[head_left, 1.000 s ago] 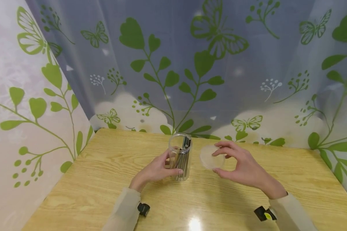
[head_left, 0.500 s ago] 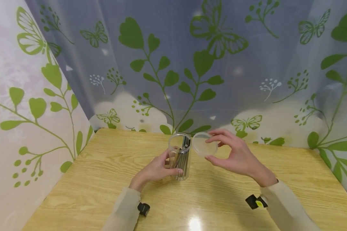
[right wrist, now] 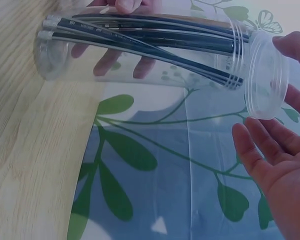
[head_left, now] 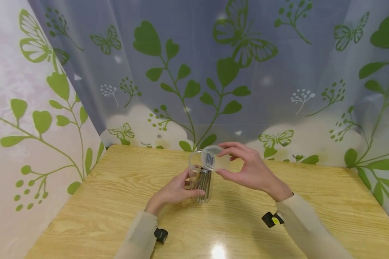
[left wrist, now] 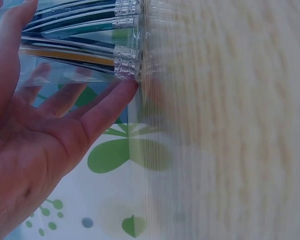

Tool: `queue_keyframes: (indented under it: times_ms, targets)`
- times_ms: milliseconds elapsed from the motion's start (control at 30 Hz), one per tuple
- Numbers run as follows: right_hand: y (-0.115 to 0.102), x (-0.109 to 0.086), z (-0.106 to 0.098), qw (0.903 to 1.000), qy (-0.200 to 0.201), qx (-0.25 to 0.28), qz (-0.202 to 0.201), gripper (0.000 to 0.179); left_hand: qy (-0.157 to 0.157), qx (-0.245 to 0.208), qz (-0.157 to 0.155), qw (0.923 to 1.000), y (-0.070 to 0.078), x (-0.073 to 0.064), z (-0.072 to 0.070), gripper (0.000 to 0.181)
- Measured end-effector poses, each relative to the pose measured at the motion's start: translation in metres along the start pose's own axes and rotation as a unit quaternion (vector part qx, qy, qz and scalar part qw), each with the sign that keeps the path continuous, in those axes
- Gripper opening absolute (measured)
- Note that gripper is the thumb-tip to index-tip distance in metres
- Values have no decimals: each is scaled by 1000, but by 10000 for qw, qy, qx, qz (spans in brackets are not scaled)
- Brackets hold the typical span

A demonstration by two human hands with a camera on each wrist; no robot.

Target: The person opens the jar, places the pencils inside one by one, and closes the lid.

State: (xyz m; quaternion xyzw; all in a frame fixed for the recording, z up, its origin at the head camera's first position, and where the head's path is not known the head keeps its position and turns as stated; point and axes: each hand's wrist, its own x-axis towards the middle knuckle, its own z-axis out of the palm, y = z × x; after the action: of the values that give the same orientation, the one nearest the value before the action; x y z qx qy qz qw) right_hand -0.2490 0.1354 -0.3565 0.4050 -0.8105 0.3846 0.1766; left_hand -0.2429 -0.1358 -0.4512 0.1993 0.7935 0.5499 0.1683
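A clear plastic jar (head_left: 190, 160) stands upright on the wooden table, its mouth uncovered. Inside it several dark pencils (right wrist: 135, 42) lean, eraser ends down. In the head view my left hand (head_left: 176, 189) grips the jar's body from the left, the thumb across the front. My right hand (head_left: 247, 169) pinches a translucent round lid (right wrist: 267, 75) by its edge between thumb and fingers. The lid is tilted and overlaps the right side of the jar's mouth in the head view; the right wrist view has it right at the rim.
The light wooden table (head_left: 116, 216) reaches back to a blue-grey curtain (head_left: 265, 97) printed with green leaves and butterflies. A pale curtain (head_left: 6, 172) with the same leaf pattern hangs along the left edge.
My right hand has brought the lid leftward and up, from beside the jar to over the right part of its mouth. The left hand and the jar have stayed in place.
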Motion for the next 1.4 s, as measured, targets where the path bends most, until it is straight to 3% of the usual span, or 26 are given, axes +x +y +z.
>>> queue_keyframes:
  times_ms: [633,1400]
  targets:
    - [0,18,26,9992,-293,242,148,34,-31,119,194,9997,0,0,-1,92]
    - [1,16,29,9964,-484,562,409,29,-26,113,207,9997,-3,1,0,93]
